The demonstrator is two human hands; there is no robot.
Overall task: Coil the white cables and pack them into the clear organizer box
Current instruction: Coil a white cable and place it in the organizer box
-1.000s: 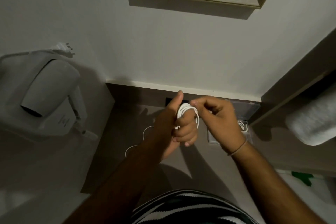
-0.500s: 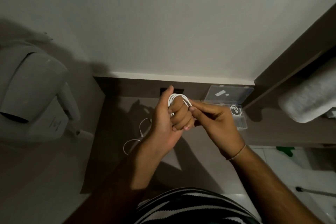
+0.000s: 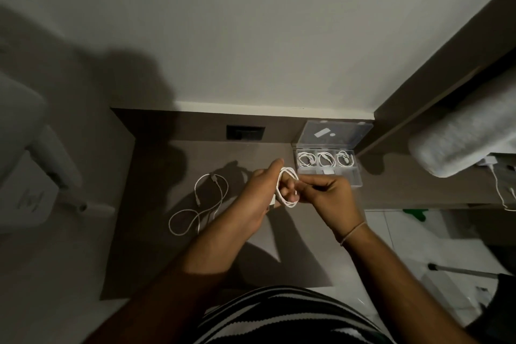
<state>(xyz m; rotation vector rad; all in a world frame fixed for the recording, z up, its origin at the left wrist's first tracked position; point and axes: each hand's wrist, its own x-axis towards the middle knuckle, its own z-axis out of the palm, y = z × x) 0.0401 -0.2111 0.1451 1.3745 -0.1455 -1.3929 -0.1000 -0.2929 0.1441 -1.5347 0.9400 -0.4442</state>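
A white cable coil (image 3: 290,176) is wound around the fingers of my left hand (image 3: 261,198), which is held above the brown desk. My right hand (image 3: 325,194) pinches the coil's strand at its right side. The clear organizer box (image 3: 356,180) stands open at the desk's back right, its lid (image 3: 335,134) leaning against the wall. Three coiled white cables (image 3: 325,160) lie in its rear compartments. More loose white cables (image 3: 201,204) sprawl uncoiled on the desk to the left of my hands.
A wall socket (image 3: 245,132) sits in the desk's back panel. A wall-mounted hair dryer (image 3: 25,165) hangs at the left. A rolled towel (image 3: 463,131) lies on a shelf at the right, with another white cable (image 3: 502,190) below it.
The view has tilted down, so my hands, the desk and the box sit lower and fuller in frame. My right hand has shifted from above the coil to its right side, pinching the strand.
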